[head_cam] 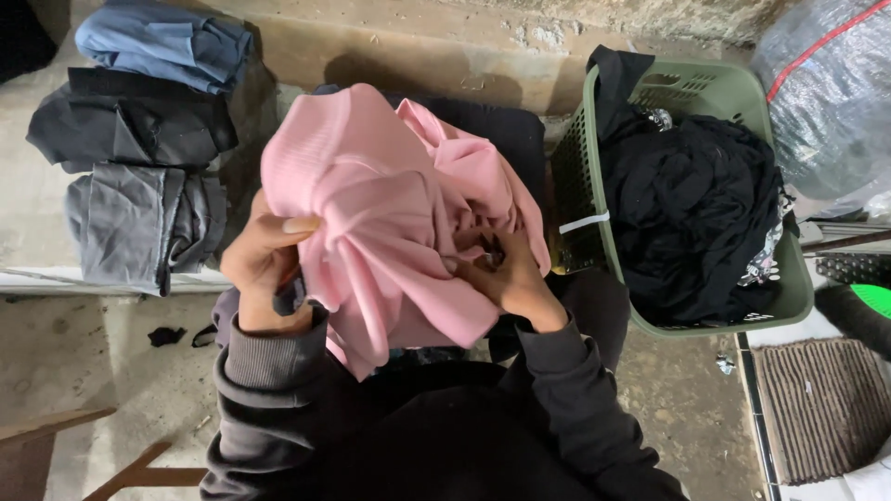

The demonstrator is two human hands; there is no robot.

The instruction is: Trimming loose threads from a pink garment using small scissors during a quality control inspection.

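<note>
A crumpled pink ribbed garment is bunched up in front of me, over my lap. My left hand grips its left side, thumb pressed on the fabric. My right hand is closed on the folds at its right side, fingers partly buried in the cloth. Both arms wear dark grey sleeves.
A green plastic laundry basket with dark clothes stands at the right. Folded clothes lie at the upper left: a blue piece, a dark grey one, a lighter grey one. A brown ribbed mat lies lower right.
</note>
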